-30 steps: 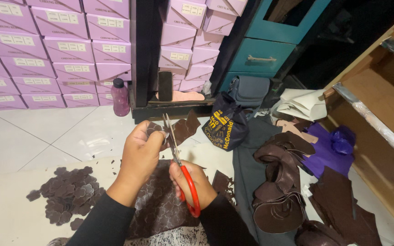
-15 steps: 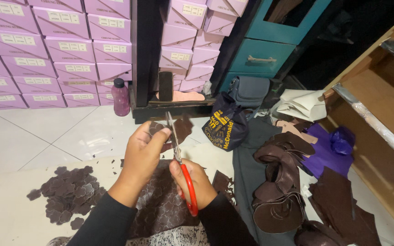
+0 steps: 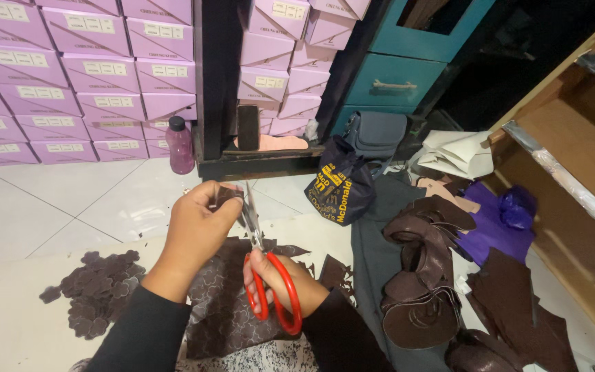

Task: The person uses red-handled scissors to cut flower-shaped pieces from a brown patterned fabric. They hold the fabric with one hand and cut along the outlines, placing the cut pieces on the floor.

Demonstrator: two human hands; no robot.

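My right hand [image 3: 280,279] grips red-handled scissors [image 3: 270,282] whose blades point up and away. My left hand [image 3: 197,231] pinches a small dark brown leather piece [image 3: 227,196] right at the blades. Under both hands lies a large dark brown leather sheet [image 3: 225,303] marked with outlined shapes. A heap of small cut brown pieces [image 3: 101,289] sits on the white floor to the left of my left arm.
Stacked lilac boxes [image 3: 77,76] fill the back wall, with a purple bottle [image 3: 179,145] in front. A dark printed bag [image 3: 339,182] and grey pouch [image 3: 374,134] lie behind. Brown leather pieces [image 3: 421,275], purple material [image 3: 497,220] and a wooden shelf [image 3: 573,172] are right.
The large flap of leather held up at the blades is gone; only a small piece remains in my left hand. Both hands stay in nearly the same place.
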